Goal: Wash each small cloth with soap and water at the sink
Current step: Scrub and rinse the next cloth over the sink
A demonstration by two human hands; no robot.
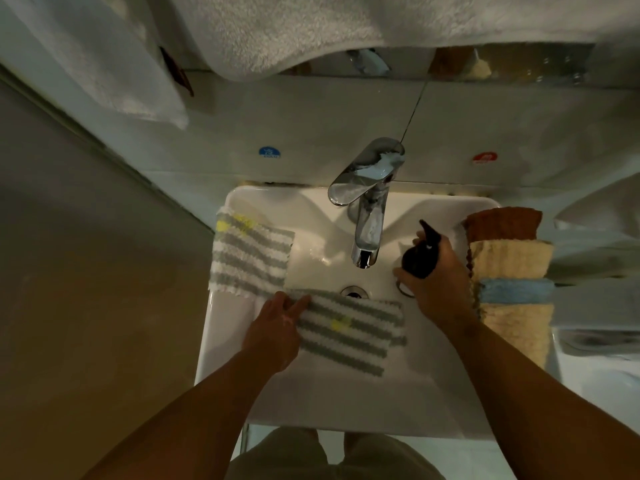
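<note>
A grey-and-white striped cloth with a yellow blob on it lies spread in the white sink. My left hand pinches its left edge. A second striped cloth with yellow marks hangs over the sink's left rim. My right hand grips a black soap pump bottle to the right of the chrome tap. No water runs from the spout.
Folded cloths are stacked on the sink's right rim: brown, cream, blue and another cream one below. White towels hang above the tap. The drain sits behind the spread cloth. A wall stands on the left.
</note>
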